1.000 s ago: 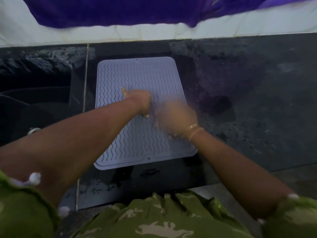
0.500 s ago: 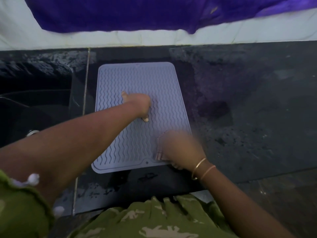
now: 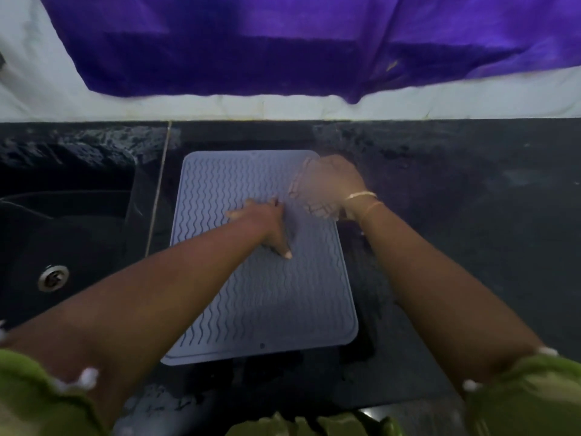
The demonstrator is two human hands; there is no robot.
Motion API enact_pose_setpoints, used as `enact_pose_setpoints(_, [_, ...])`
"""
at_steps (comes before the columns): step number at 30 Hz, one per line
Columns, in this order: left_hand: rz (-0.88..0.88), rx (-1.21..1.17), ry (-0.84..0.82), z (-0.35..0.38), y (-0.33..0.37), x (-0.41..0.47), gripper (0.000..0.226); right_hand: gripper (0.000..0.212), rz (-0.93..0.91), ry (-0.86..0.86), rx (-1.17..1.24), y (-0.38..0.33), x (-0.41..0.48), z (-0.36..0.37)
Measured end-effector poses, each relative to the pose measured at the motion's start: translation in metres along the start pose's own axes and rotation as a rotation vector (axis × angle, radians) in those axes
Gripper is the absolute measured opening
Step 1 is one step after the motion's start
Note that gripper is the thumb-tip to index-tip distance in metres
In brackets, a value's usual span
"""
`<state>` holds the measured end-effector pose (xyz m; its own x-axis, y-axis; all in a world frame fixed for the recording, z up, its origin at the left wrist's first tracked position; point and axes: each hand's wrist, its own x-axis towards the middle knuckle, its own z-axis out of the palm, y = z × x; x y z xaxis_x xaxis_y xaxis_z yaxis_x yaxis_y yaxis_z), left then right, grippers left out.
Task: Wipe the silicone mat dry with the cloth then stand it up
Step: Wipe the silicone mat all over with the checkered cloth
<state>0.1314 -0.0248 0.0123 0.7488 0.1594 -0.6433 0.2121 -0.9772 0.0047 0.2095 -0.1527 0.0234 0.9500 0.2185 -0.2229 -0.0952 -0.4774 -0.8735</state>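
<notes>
Glossy black stone counter (image 3: 471, 247) | rectangular wavy-ribbed silicone mat (image 3: 267, 294) flat | left hand (image 3: 265, 223) spread, pressing | right hand (image 3: 327, 187) blurred, grip unclear

Both forearms are bare from short sleeves down to the hands; the left sleeve (image 3: 34, 394) is olive-green with a frilled hem carrying small white bobbles; the right sleeve (image 3: 528, 391), on the far side of the garment front (image 3: 301, 426), matches it; two thin gold bangles (image 3: 364, 199) circle the wrist just behind the right hand (image 3: 327, 184), side by side; the left hand (image 3: 267, 221) wears nothing visible.
</notes>
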Motion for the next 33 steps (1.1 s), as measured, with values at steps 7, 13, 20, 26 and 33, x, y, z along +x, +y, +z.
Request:
enact_pose_setpoints(7, [-0.012, 0.071, -0.068, -0.002, 0.003, 0.007, 0.131, 0.042, 0.000, -0.056, -0.331, -0.032, 0.080, 0.021])
enact_pose_setpoints(13, [-0.018, 0.091, -0.066, -0.002, 0.002, 0.014, 0.130, 0.075, -0.027, -0.055, -0.940, -0.003, 0.087, 0.057])
enact_pose_setpoints(20, [-0.004, 0.118, -0.044, -0.001, -0.002, 0.012, 0.130, 0.044, -0.259, -0.062, -0.836, 0.025, 0.037, 0.044])
enact_pose_setpoints(26, [0.005, 0.088, -0.021, 0.000, -0.001, 0.012, 0.129, 0.053, -0.281, -0.096, -0.868, 0.059, -0.076, 0.032])
enact_pose_setpoints(33, [0.039, 0.096, 0.010, 0.001, -0.004, 0.014, 0.131, 0.038, -0.298, 0.043, -0.879, 0.030, 0.011, 0.045])
